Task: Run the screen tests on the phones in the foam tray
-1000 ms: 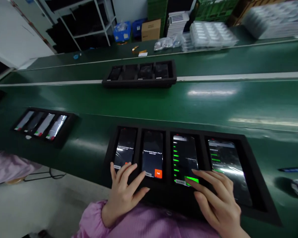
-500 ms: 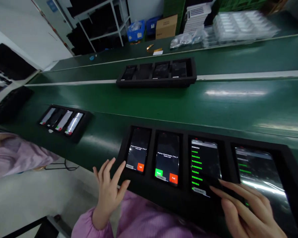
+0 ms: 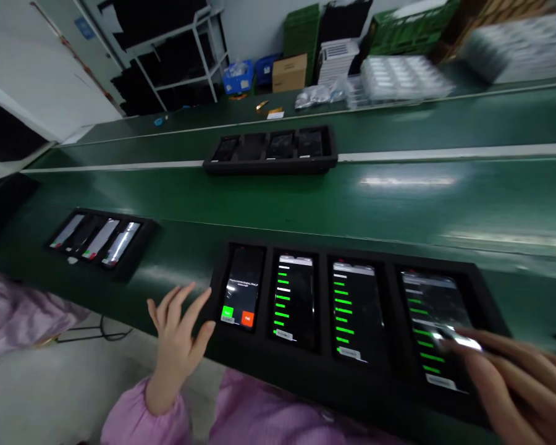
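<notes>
Phones (image 3: 294, 303), four, face up, one per compartment of a black tray (image 3: 323, 303) on a green bench (image 3: 185, 247). Leftmost phone (image 3: 242, 275): dark screen, white text, green and red buttons. Other three: lists of mostly green bars, pale label near each lower edge. Left hand (image 3: 178, 340): fingers spread and released, grasping nothing, just beside the tray's left end. Right hand (image 3: 523, 377): blurred, fingers extended and released, over the rightmost phone (image 3: 430, 296); contact with the glass impossible to tell. Farther left: second tray (image 3: 141, 241), also black, with upturned phones. Across the bench: third tray (image 3: 269, 167), with dark devices. At back: cardboard box (image 3: 290, 73); clear plastic trays (image 3: 401, 77), stacked.
</notes>
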{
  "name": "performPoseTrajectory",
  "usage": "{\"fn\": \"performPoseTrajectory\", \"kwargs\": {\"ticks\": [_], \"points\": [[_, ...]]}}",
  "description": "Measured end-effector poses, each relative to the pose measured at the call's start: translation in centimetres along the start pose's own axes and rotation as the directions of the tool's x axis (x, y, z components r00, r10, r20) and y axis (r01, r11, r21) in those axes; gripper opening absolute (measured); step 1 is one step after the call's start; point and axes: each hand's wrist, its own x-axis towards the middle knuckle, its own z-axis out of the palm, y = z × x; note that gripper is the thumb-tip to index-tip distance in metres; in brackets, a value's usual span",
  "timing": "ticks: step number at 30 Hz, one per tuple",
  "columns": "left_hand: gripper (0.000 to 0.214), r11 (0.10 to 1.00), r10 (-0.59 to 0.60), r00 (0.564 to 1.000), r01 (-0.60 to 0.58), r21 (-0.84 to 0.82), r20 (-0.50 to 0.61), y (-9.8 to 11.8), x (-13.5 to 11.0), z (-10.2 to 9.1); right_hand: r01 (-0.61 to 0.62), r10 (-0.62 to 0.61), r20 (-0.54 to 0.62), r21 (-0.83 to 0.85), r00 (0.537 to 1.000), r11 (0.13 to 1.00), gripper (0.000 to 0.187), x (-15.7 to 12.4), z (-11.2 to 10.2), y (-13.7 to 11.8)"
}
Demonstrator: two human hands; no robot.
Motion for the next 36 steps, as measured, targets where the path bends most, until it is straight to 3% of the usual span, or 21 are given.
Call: {"fn": "performPoseTrajectory", "kwargs": {"ticks": [1,5,8,13,16,18,21,24,28,30,32,36], "points": [[0.04,1.0,0.021,1.0,-0.021,-0.02,-0.011,-0.2,1.7,0.3,-0.007,0.011,0.062,-0.056,0.998,0.998,0.031,1.1,-0.1,1.1],[0.04,0.998,0.052,0.984,-0.046,-0.039,0.171,0.1,8.3,3.4,0.03,0.033,0.187,-0.324,0.982,0.946,0.061,4.6,1.2,4.6],[0.041,0.998,0.048,0.972,-0.036,-0.054,0.231,0.3,10.0,5.2,0.053,0.019,0.171,-0.409,0.985,0.911,0.062,4.6,2.0,5.3],[0.042,0.97,0.209,0.953,-0.173,-0.168,0.222,1.2,9.8,5.5,0.13,-0.06,0.188,-0.385,0.98,0.914,0.048,4.5,1.9,2.4],[0.036,0.937,0.333,0.904,-0.284,-0.205,0.269,4.7,11.8,6.2,0.181,-0.11,0.224,-0.328,0.968,0.927,0.039,6.9,3.8,-0.3],[0.042,0.931,0.356,0.89,-0.31,-0.195,0.284,7.3,13.3,7.1,0.215,-0.138,0.255,-0.304,0.957,0.928,0.038,8.1,5.4,-1.7],[0.039,0.918,0.388,0.88,-0.345,-0.193,0.274,8.8,13.0,7.7,0.245,-0.166,0.277,-0.283,0.946,0.927,0.034,7.7,5.9,-2.5],[0.03,0.881,0.462,0.854,-0.411,-0.232,0.24,6.0,10.1,7.1,0.226,-0.152,0.255,-0.291,0.955,0.93,0.029,5.3,3.7,-1.2],[0.039,0.95,0.242,0.967,-0.219,-0.221,0.082,-0.6,7.3,6.5,0.073,-0.018,0.14,-0.394,0.99,0.916,0.031,3.2,1.0,1.8],[0.047,0.964,0.132,0.99,-0.116,-0.241,0.053,-2.8,7.3,6.8,0.039,0.014,0.122,-0.424,0.992,0.905,0.031,3.0,0.9,2.8],[0.051,0.962,0.096,0.994,-0.08,-0.262,0.05,-3.5,7.6,7.1,0.044,0.014,0.133,-0.424,0.991,0.905,0.032,3.1,1.4,3.2],[0.044,0.95,0.128,0.991,-0.114,-0.29,0.031,-2.6,7.7,7.0,0.077,-0.032,0.115,-0.411,0.993,0.908,0.039,2.9,2.6,3.6]]}}
